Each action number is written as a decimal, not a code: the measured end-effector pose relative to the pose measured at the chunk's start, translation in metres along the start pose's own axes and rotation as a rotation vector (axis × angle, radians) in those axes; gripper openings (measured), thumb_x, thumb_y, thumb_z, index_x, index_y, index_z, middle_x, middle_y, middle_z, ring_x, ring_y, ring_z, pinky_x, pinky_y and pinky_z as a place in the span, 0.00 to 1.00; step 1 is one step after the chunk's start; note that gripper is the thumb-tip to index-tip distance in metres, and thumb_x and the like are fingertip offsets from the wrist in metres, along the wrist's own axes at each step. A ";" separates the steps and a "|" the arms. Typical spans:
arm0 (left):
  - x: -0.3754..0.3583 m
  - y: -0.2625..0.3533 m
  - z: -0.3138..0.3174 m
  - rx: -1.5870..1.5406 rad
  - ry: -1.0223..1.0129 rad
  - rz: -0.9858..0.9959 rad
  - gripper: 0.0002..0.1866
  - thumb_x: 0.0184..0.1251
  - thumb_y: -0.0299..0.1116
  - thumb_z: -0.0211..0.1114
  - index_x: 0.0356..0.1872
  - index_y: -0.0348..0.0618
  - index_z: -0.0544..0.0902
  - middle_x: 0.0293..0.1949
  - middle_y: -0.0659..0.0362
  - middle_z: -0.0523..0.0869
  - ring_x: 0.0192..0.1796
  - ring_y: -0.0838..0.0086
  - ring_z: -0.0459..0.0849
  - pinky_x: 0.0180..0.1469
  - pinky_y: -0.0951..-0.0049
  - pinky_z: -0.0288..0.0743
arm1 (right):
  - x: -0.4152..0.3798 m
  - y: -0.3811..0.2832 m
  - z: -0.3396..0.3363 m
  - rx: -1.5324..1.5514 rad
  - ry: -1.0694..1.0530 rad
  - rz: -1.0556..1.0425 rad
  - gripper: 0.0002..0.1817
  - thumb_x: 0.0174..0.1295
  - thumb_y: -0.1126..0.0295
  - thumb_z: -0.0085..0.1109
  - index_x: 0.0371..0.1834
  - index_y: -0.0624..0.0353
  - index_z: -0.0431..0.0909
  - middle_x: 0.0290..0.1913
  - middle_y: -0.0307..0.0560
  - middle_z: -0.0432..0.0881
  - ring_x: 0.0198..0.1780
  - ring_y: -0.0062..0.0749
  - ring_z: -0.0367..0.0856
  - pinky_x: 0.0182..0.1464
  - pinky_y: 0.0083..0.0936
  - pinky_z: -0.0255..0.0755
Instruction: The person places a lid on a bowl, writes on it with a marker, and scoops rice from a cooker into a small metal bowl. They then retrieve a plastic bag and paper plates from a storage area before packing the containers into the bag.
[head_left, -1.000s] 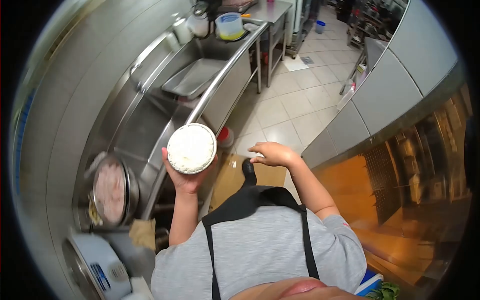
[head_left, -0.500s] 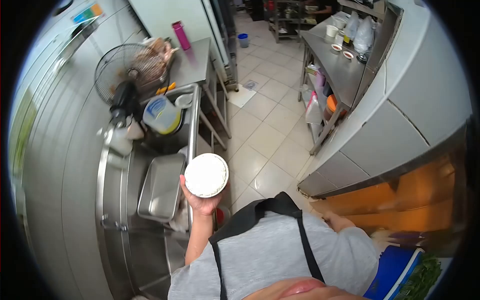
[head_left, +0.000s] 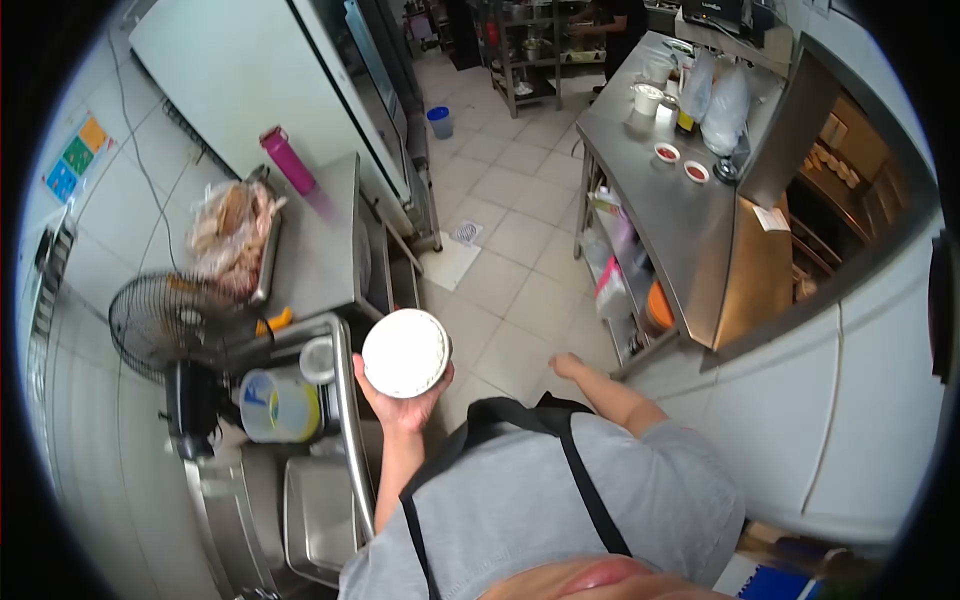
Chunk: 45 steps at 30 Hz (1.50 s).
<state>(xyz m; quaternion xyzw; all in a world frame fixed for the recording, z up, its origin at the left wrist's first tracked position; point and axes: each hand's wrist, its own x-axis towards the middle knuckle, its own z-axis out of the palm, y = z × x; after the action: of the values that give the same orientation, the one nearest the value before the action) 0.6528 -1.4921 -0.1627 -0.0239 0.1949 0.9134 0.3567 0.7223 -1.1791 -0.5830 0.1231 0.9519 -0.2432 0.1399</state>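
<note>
My left hand (head_left: 405, 405) is closed round a white tub (head_left: 405, 353), held up in front of my chest. Its round top is bright white and faces up; glare washes out the detail of what is inside. Lower and to the right, my right hand (head_left: 565, 366) hangs over the tiled floor at the end of a bent arm. Its fingers look curled, and nothing shows in them. The edge of the steel sink (head_left: 350, 430) runs just left of my left forearm.
A clear plastic container (head_left: 280, 405) and a black fan (head_left: 190, 400) stand by the sink. Raw meat (head_left: 235, 235) and a pink bottle (head_left: 287, 160) are on the left counter. The right steel counter (head_left: 655, 220) bears red sauce bowls (head_left: 696, 172). Farther back stands another person (head_left: 622, 40).
My view has swung and moved forward, bringing the right counter and hatch into fuller view. My right hand has come forward from beside my body. The tub stays in my left hand.
</note>
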 end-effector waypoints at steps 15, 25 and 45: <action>0.329 0.124 -0.041 -0.105 0.110 0.229 0.41 0.47 0.61 0.65 0.60 0.50 0.68 0.61 0.49 0.68 0.62 0.48 0.64 0.58 0.48 0.65 | 0.272 0.068 -0.128 -0.082 -0.297 0.150 0.15 0.51 0.62 0.51 0.29 0.61 0.83 0.28 0.52 0.83 0.31 0.42 0.82 0.34 0.36 0.74; 0.588 0.167 0.038 0.032 0.025 -0.103 0.42 0.50 0.69 0.54 0.63 0.51 0.65 0.62 0.49 0.67 0.61 0.46 0.65 0.56 0.47 0.65 | 0.261 0.198 -0.110 0.577 -0.287 0.493 0.17 0.63 0.61 0.46 0.26 0.62 0.78 0.28 0.51 0.81 0.25 0.41 0.82 0.29 0.39 0.76; 0.965 0.169 0.073 -0.130 0.061 -0.016 0.41 0.48 0.66 0.59 0.60 0.52 0.68 0.59 0.50 0.71 0.58 0.47 0.68 0.54 0.49 0.69 | 0.794 0.297 -0.416 0.316 -0.312 0.398 0.16 0.61 0.65 0.48 0.44 0.65 0.77 0.35 0.52 0.82 0.30 0.39 0.83 0.30 0.36 0.78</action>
<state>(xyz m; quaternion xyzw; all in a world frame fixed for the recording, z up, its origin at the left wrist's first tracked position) -0.1701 -0.9581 -0.2145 -0.0763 0.1460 0.9200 0.3556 -0.0123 -0.5874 -0.6182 0.2886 0.8264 -0.3722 0.3086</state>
